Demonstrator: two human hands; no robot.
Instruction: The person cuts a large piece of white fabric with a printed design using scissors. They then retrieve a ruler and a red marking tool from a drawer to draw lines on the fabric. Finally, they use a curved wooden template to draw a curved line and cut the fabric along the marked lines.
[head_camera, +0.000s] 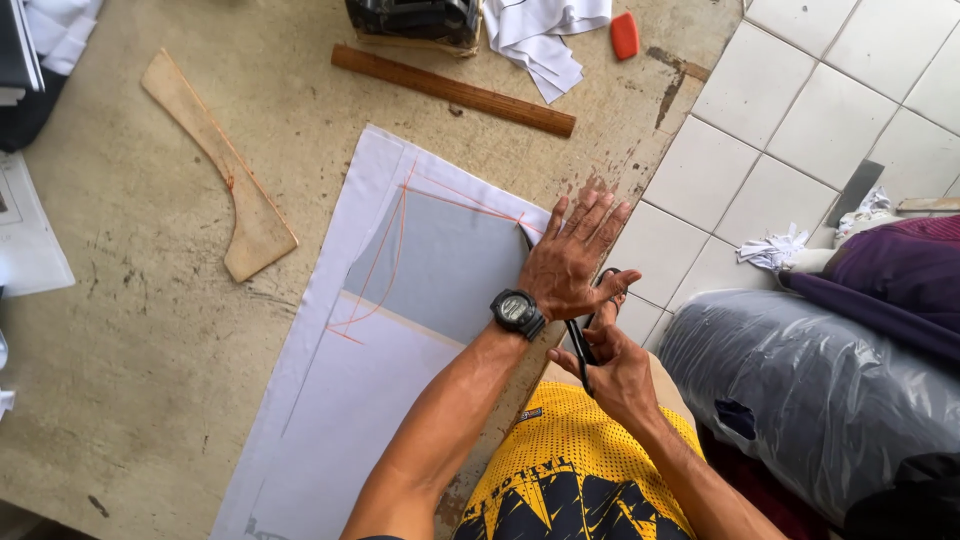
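Observation:
A pale lilac fabric (400, 300) marked with orange chalk lines lies flat on the worn wooden table (150, 330). My left hand (575, 255), with a black wristwatch, presses flat on the fabric's right edge, fingers spread. Just below it my right hand (612, 365) grips black scissors (585, 335) at the table's edge, blades pointing up along the fabric under my left palm. The blade tips are hidden by the left hand.
A curved wooden pattern ruler (225, 165) lies left of the fabric. A straight wooden ruler (450, 90), white cloth scraps (540, 35) and a red chalk piece (624, 35) sit at the back. Plastic-wrapped fabric rolls (820, 390) rest on the white tiled floor at right.

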